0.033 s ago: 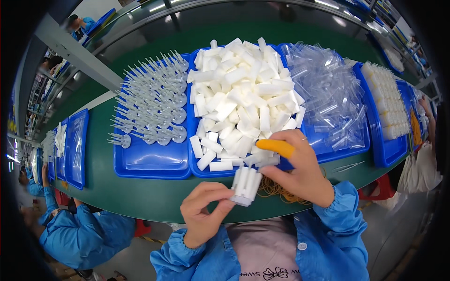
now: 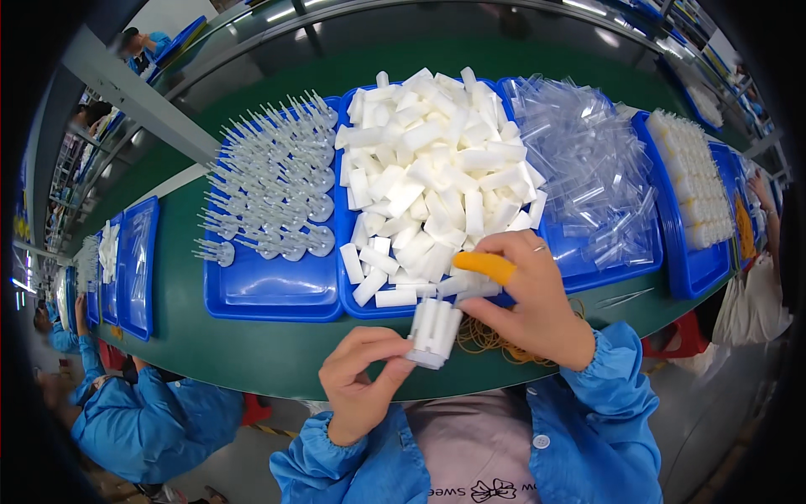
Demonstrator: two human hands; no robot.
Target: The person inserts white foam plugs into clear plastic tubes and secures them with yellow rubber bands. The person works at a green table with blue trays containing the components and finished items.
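Below the middle tray, my left hand [image 2: 365, 374] pinches a pale plastic pronged base [image 2: 426, 359] between thumb and fingers. Several white foam cylinders [image 2: 435, 323] stand side by side on it, tilted slightly right. My right hand [image 2: 541, 311], with a yellow finger cot [image 2: 485, 266] on one finger, is close above and to the right. Between its thumb and fingers is a pale foam piece [image 2: 472, 288], partly blurred, at the tray's near edge. A large heap of white foam pieces [image 2: 437, 168] fills the blue tray [image 2: 369, 311] just beyond my hands.
On the left, a blue tray [image 2: 273, 298] holds rows of pronged bases [image 2: 269, 185]. Clear plastic tubes [image 2: 588, 160] lie in the right-hand tray. Rubber bands [image 2: 504, 343] and metal tweezers [image 2: 624, 298] rest on the green table [image 2: 252, 357]. A co-worker in blue [image 2: 159, 420] sits at left.
Both hands have shifted slightly left, together with the pronged base and its foam cylinders. The trays look the same.
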